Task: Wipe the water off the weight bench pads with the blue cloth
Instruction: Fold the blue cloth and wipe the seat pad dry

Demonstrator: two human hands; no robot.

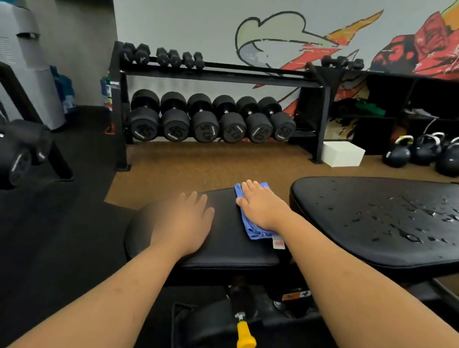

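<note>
Black vinyl everywhere: two pads on this bench, and the big back pad (392, 223) on the right is covered in water beads. Small seat pad (223, 232) on the left looks dry, so I'd say the seat's being finished off and the back pad is next, which means sliding the cloth right across the gap. Left hand (186, 221) rests flat and spread on the seat. Right hand (262, 208) presses flat, fingers together, on the one blue cloth (255, 232) at the seat's far right edge.
</note>
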